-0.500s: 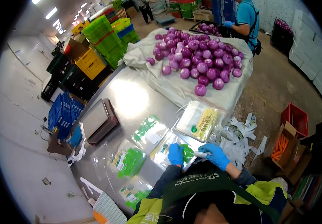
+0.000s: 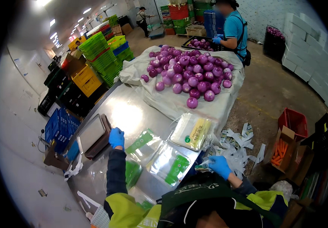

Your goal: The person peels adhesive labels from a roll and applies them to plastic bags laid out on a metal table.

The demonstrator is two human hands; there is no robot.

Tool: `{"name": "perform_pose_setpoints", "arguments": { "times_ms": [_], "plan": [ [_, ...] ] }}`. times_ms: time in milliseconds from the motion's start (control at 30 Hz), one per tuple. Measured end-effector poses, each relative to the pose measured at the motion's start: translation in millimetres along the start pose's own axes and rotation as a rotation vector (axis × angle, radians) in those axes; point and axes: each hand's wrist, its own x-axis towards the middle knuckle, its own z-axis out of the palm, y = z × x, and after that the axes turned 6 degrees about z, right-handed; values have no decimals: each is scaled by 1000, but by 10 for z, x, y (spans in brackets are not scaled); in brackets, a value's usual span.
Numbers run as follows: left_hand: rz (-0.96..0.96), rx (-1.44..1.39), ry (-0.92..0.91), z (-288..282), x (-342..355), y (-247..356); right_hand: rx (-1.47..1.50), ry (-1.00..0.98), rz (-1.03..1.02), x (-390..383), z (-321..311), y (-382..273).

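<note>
Bags [image 2: 169,164], clear with green print, lie flat on the steel table [image 2: 129,110] between both blue-gloved hands. Left hand [image 2: 116,137] sits curled at the edge of the scale [image 2: 93,135], holding nothing I can see. Right hand [image 2: 220,166] pinches a small label [image 2: 202,166] beside the strip pile [image 2: 236,148]. Farther out, purple onions [image 2: 190,74] heap on a cloth, another person working behind them.

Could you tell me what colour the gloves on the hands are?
Blue, on left hand and right hand; head view.
</note>
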Motion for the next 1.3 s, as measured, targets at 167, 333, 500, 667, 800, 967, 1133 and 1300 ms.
{"name": "perform_pose_setpoints", "arguments": {
  "times_ms": [167,333,500,667,800,967,1133,1300],
  "plan": [
    [110,-769,-251,-95,-781,1008,83,6,106,-35,157,16],
    [-164,-1565,-965,-419,-1869,2505,71,-49,61,-46,118,-422],
    [-298,-1508,-755,-280,-2105,2479,61,-116,89,64,166,-359],
    [-76,-1209,-466,-432,-1993,2334,8,-150,40,179,247,-499],
    [-305,-1234,-51,-491,-1762,1976,-96,-29,-27,235,139,-579],
    [-748,-1336,42,-480,-1738,1369,-74,86,-159,300,-76,-189],
    [-882,-1403,-433,4,-2101,1341,386,-153,-193,207,-50,-594],
    [-667,-843,-241,485,-2104,1555,265,-374,35,126,-43,-388]
  ]
}}
